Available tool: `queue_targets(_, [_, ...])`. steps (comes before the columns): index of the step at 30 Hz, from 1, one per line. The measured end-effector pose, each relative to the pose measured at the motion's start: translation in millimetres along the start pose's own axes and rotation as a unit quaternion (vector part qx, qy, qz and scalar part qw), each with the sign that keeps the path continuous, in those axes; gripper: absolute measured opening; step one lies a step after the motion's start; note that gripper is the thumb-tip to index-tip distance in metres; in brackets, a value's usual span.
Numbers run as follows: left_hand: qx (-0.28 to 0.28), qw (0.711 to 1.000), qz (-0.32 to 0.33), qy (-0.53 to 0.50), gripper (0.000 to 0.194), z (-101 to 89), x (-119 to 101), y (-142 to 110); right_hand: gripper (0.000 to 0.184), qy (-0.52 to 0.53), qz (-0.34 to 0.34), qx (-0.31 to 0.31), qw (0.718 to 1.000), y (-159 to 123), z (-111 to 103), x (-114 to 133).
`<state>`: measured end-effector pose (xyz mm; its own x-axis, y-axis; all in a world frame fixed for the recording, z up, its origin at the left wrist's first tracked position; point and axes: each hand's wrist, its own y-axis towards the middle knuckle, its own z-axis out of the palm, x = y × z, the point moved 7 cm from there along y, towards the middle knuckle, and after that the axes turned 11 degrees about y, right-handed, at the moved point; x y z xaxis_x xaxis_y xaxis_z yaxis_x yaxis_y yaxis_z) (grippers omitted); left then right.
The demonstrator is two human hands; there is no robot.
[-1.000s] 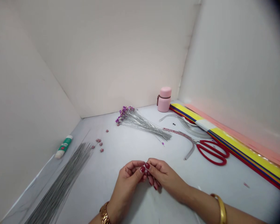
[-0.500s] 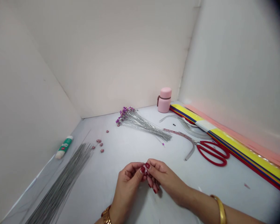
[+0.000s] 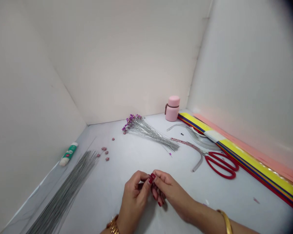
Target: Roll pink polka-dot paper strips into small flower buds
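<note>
My left hand [image 3: 136,191] and my right hand [image 3: 169,188] meet low in the middle of the head view, thumb tips together. Both are closed in a pinch around a small pink piece, which the fingers now almost wholly cover. Left of them, several small pink flower-shaped beads [image 3: 107,159] lie loose on the table. Beside these a long bundle of bare grey wires [image 3: 65,191] reaches to the lower edge. Beyond my hands rests a bundle of silvery wire stems [image 3: 151,131] with purple and pink heads [image 3: 130,122].
Red-handled scissors [image 3: 222,164] lie to the right, near a curved clear tube [image 3: 199,162] holding pink bits. Stacked coloured sheets [image 3: 234,149] run along the right wall. A pink flask [image 3: 172,109] stands at the back, and a green-and-white glue stick [image 3: 68,154] at the left.
The thumbs have closed further over the small pink piece, which showed between them before. The right hand's lower fingers have shifted slightly. The whole view has tilted a little.
</note>
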<state>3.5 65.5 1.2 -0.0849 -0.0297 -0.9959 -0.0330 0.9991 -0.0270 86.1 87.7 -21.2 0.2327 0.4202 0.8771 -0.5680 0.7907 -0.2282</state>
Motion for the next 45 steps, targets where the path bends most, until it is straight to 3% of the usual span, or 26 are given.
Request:
queue_targets(8, [0.023, 0.999, 0.003, -0.048, 0.012, 5.1, -1.8, 4.3, 0.033, -0.107, -0.068, -0.004, 0.992, -3.2, -6.6, 10.4])
queue_targets(12, [0.005, 0.998, 0.011, -0.061, 0.008, 2.2, -3.8, 6.3, 0.030, -0.180, -0.103, 0.004, 0.978, -5.8, -5.5, 17.9])
queue_targets(16, [0.027, 0.999, 0.003, -0.047, 0.012, 1.4, -1.3, 5.5, 0.027, -0.149, -0.066, 0.016, 0.986, -3.4, -5.0, 13.9])
queue_targets(18, [0.004, 1.000, -0.005, -0.029, 0.012, -4.2, 2.7, 5.8, 0.022, -0.150, -0.084, 0.005, 0.985, -3.8, -5.8, 16.7])
queue_targets(23, [-0.051, 0.998, -0.037, -0.023, 0.013, -14.3, 15.4, 7.2, 0.016, -0.264, -0.156, -0.006, 0.952, -7.8, -4.0, 26.6])
queue_targets(27, [-0.047, 0.998, -0.039, -0.011, 0.015, -13.5, 16.1, 8.3, 0.021, -0.340, -0.191, -0.013, 0.921, -9.7, -3.9, 30.7])
queue_targets(30, [-0.027, 0.999, -0.024, 0.005, 0.015, -12.2, 12.6, 8.3, 0.021, -0.334, -0.195, -0.010, 0.922, -10.0, -5.0, 30.8])
queue_targets(35, [-0.005, 0.989, 0.079, 0.127, 0.015, -14.6, -2.1, 5.5, 0.023, -0.313, -0.191, -0.002, 0.930, -9.4, -9.2, 27.2])
queue_targets(40, [-0.015, 0.920, 0.241, 0.308, 0.018, -14.4, -24.8, -2.3, 0.023, -0.338, -0.212, 0.021, 0.917, -11.3, -6.4, 27.0])
queue_targets(45, [-0.053, 0.863, 0.326, 0.381, 0.015, -11.9, -39.6, -7.8, 0.022, -0.349, -0.219, 0.030, 0.911, -15.6, -1.3, 28.7])
